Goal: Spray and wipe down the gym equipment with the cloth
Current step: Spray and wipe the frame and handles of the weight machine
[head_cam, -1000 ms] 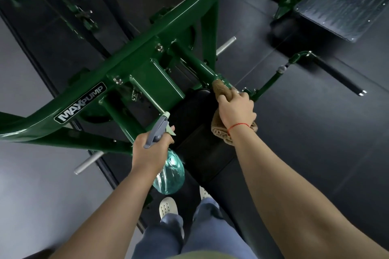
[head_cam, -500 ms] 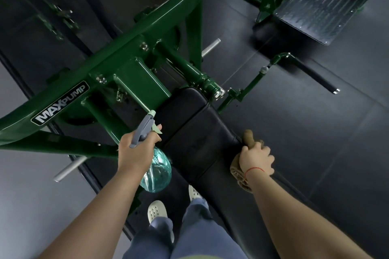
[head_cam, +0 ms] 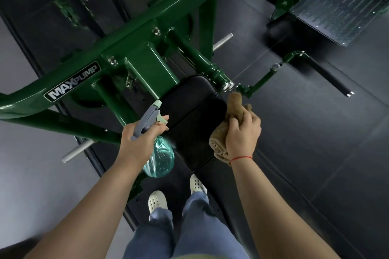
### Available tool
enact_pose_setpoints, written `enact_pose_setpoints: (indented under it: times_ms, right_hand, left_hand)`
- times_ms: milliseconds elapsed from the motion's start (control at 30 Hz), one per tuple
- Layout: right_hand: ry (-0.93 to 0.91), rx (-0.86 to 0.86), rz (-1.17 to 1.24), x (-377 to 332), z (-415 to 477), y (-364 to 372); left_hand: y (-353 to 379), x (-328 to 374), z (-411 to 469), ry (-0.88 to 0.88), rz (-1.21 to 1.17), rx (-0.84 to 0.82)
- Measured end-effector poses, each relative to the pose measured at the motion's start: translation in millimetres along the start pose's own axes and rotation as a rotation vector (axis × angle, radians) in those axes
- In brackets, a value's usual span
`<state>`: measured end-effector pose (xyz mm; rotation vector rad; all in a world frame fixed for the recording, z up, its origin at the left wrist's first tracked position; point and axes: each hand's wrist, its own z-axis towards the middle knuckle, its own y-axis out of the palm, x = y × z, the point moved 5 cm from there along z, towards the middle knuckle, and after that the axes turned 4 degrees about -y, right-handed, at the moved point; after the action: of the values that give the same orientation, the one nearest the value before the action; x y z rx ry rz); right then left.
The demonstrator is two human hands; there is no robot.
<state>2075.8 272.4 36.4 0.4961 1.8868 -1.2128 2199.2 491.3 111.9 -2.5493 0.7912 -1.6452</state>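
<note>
A green gym machine (head_cam: 134, 33) with a black padded seat (head_cam: 193, 115) stands in front of me. My left hand (head_cam: 139, 139) grips a teal spray bottle (head_cam: 160, 157) by its grey trigger head, held at the pad's left edge with the nozzle toward the frame. My right hand (head_cam: 242, 134) is closed on a bunched tan cloth (head_cam: 235, 107), pressed against the pad's right edge just below the chromed pivot (head_cam: 226, 85).
A green lever with a black handle (head_cam: 328, 78) sticks out to the right of the pad. A ribbed footplate (head_cam: 336, 8) of another machine sits at the top right. Steel pegs (head_cam: 77, 150) jut out at the left. My feet (head_cam: 157, 202) stand below the pad on black flooring.
My right hand took the cloth from the green bar by the pivot down the pad's right edge, then back up toward the pivot. The spray bottle stayed at the pad's left.
</note>
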Motion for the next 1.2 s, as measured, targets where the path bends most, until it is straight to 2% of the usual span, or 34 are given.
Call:
enact_pose_setpoints:
  times_ms: [33,100,167,233,367,500,700,800,867,933,1100,1200]
  right_hand:
    - [-0.071,-0.019,-0.004,-13.5,-1.9,7.0]
    - [-0.167,-0.080,-0.159,-36.5,-7.7,26.4]
    - [-0.191,-0.130,-0.372,-44.3,-15.6,41.6]
    - [-0.217,-0.144,-0.468,-38.5,-21.7,46.4]
    - [-0.319,-0.167,-0.546,-23.7,-39.0,47.6]
    - [-0.415,-0.224,-0.632,-17.9,-73.9,64.3]
    - [-0.601,-0.164,-0.614,3.1,-125.8,76.3]
    - [-0.585,-0.154,-0.564,12.5,-147.2,76.8]
    - [-0.528,-0.197,-0.543,16.9,-170.2,79.3]
    - [-0.394,-0.262,-0.452,23.3,-192.0,81.6]
    - [0.010,-0.486,0.056,34.8,-264.4,101.8]
    - [0.317,-0.544,0.412,41.7,-320.7,115.1]
  left_hand:
    - [0.2,-0.1,-4.0,-0.007,-0.011,0.003]
    - [1.0,-3.8,-6.9,-0.006,-0.015,-0.021]
    - [-1.4,-5.5,-13.3,-0.019,-0.022,-0.016]
    - [-6.4,-6.6,-20.2,-0.036,-0.051,0.063]
    - [-15.3,-10.2,-37.9,-0.079,-0.119,0.233]
    - [-30.1,-24.7,-45.9,-0.066,-0.130,0.246]
    - [-76.9,-65.8,-70.8,-0.037,-0.094,0.278]
    - [-96.0,-83.0,-88.3,-0.032,-0.076,0.277]
    - [-112.9,-97.2,-104.4,-0.025,-0.085,0.280]
    - [-129.5,-112.5,-121.7,-0.021,-0.109,0.284]
    - [-168.1,-145.2,-174.1,-0.004,-0.160,0.282]
    - [-188.8,-153.0,-208.4,0.016,-0.246,0.296]
